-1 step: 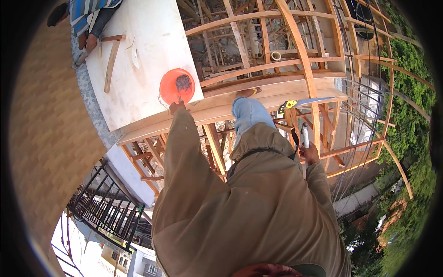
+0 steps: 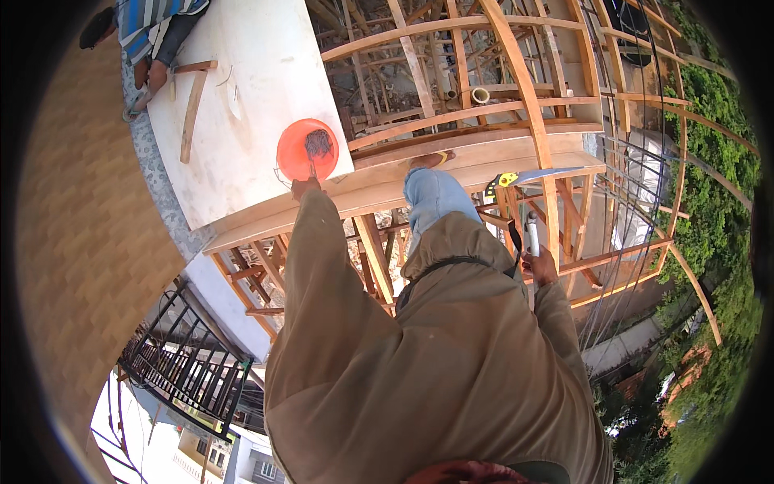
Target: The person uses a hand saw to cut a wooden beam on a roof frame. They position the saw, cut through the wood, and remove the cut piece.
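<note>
An orange bucket (image 2: 287,153) stands at the near right corner of a pale board, with a clump of dark grey nail-like pieces (image 2: 319,143) inside. My left hand (image 2: 305,189) is closed at its near rim, one digit reaching over the inside; the grip is partly hidden. On my right side, my right hand (image 2: 543,267) is wrapped round a stick-like tool with a white shaft (image 2: 533,234) and a darker tip, held upright. Beyond that hand, a handsaw (image 2: 516,179) with a yellow-and-black handle lies across the timber.
My sandalled foot (image 2: 427,160) is on a wooden beam (image 2: 371,179). Open timber framing (image 2: 459,60) lies beyond, with gaps below. On the pale board (image 2: 258,56) rest wood offcuts (image 2: 193,113). Another person (image 2: 157,32) sits at the far left. Thin rods (image 2: 617,218) stand at right.
</note>
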Tool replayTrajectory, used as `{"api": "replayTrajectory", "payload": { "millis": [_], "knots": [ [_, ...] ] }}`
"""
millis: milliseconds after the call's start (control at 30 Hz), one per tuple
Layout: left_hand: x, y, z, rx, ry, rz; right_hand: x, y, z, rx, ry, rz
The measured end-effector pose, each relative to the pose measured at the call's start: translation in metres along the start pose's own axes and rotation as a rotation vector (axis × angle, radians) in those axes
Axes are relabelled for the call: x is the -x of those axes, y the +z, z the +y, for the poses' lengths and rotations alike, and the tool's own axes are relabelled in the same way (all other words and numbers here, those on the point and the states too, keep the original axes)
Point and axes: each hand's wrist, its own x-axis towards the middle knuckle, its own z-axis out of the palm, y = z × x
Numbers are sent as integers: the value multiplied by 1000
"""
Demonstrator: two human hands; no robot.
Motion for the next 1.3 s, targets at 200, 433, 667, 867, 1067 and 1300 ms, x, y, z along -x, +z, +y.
{"api": "replayTrajectory", "payload": {
  "millis": [200,433,667,867,1067,1300],
  "knots": [
    [36,31,16,-244,203,67,-21,3,26,40,-91,73],
    [136,136,3,-304,306,-808,-15,22,58,446,-188,238],
    [221,184,74,-493,573,-1077,22,73,97,203,-74,280],
    [216,211,146,-973,749,-876,44,136,139,-27,9,425],
    [209,274,200,-1170,635,-989,105,159,117,-261,74,589],
    [328,297,156,-1250,951,-987,150,226,133,-508,461,1047]
  ]
}}
